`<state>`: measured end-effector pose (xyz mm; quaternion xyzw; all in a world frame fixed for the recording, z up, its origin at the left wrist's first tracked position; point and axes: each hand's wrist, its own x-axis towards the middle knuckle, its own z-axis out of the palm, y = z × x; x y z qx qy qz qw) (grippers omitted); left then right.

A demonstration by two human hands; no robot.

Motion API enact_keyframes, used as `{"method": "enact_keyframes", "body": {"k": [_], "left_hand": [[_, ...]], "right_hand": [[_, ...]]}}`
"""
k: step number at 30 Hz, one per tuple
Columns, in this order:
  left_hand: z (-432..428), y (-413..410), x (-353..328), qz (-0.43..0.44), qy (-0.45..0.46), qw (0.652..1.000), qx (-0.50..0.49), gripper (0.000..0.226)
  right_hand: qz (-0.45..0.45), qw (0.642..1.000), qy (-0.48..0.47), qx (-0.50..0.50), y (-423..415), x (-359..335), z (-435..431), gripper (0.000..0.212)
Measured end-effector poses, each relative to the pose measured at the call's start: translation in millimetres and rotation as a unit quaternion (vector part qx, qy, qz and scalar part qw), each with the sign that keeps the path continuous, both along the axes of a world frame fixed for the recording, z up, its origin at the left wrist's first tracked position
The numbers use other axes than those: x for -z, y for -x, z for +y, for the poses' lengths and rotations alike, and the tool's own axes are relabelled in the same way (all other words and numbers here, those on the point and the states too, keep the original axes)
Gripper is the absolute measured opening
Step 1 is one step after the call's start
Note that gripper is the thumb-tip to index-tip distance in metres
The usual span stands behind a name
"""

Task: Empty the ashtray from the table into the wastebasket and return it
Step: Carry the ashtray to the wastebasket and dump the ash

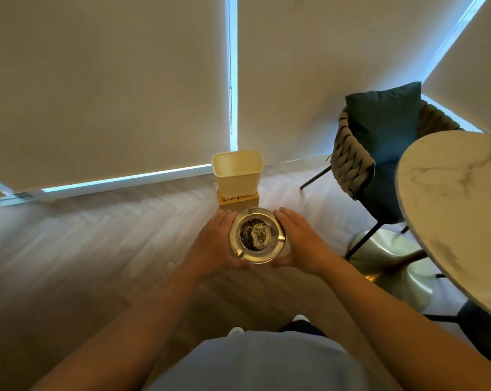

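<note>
A round shiny metal ashtray (257, 235) with dark ash in its bowl is held upright in mid-air, above the wooden floor. My left hand (214, 241) cups its left side and my right hand (297, 239) cups its right side. Just beyond the ashtray stands a cream rectangular wastebasket (237, 172), open at the top, on a yellow block (238, 201) near the window. The round marble table (458, 210) is at the right edge.
A woven chair (351, 162) with a dark blue cushion (385, 119) stands between the table and the window. The table's rounded metal base (393, 266) sits on the floor to my right. Closed roller blinds (106, 88) cover the windows behind the wastebasket.
</note>
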<state>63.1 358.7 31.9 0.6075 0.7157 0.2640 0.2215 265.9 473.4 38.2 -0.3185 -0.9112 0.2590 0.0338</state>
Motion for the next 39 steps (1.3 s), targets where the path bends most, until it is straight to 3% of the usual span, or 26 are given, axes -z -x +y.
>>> {"method": "enact_keyframes", "body": {"k": [5,13,16,23,31,39], "left_hand": [[-13.4,15.1,2.7,-0.007,0.008,1.0,-0.029,0.101],[4.0,26.2,11.0,-0.007,0.024,0.998,-0.062,0.104],[25.9,30.0,14.5,0.004,0.035,0.997,-0.071,0.104],[103.1,43.1,18.9,-0.005,0.059,0.993,-0.101,0.103],[173.4,60.4,22.4,-0.024,0.055,0.99,-0.125,0.108],[221.8,108.5,24.7,-0.028,0.061,0.991,-0.114,0.1]], "right_hand": [[0.021,0.999,0.001,-0.044,21.9,3.9,-0.1,0.115],[-0.046,0.997,0.038,-0.056,48.5,14.5,30.1,0.124],[-0.064,0.995,0.045,-0.065,55.7,16.9,54.1,0.125],[0.007,0.994,0.043,-0.096,71.2,16.7,134.2,0.117],[-0.029,0.992,0.04,-0.114,93.4,20.9,215.4,0.124],[-0.031,0.994,0.049,-0.093,137.7,23.6,256.4,0.122]]}}
